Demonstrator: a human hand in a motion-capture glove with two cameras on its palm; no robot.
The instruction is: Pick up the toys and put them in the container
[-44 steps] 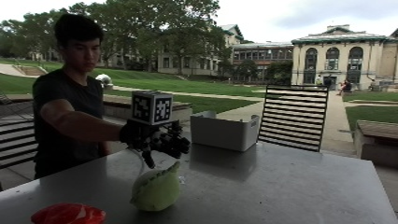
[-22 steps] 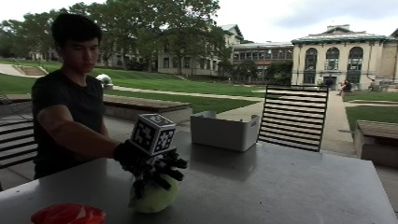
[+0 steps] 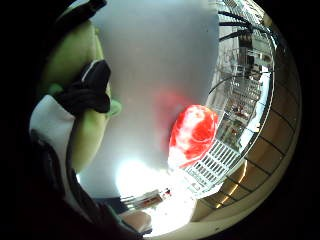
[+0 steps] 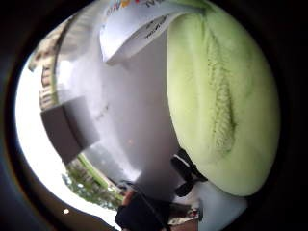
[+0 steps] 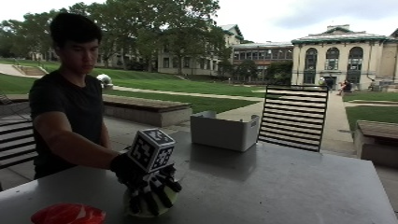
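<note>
Gripping the green plush toy (image 5: 151, 205) on the table (image 5: 280, 186), the gloved right hand (image 5: 146, 179) has its fingers curled round it; a red toy (image 5: 68, 214) lies nearby, the container (image 5: 223, 131) well apart.

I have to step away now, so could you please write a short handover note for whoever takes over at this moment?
Right hand: down on the green plush toy on the table, fingers curled over it; it appears gripped but not lifted.
Red toy: lying on the table near its front edge, beside the green one, untouched.
Container: at the table's far side, in front of the slatted chair; its inside is hidden.
Done: no toy seen put away.
Left: carry the green toy to the container, then the red one.
</note>
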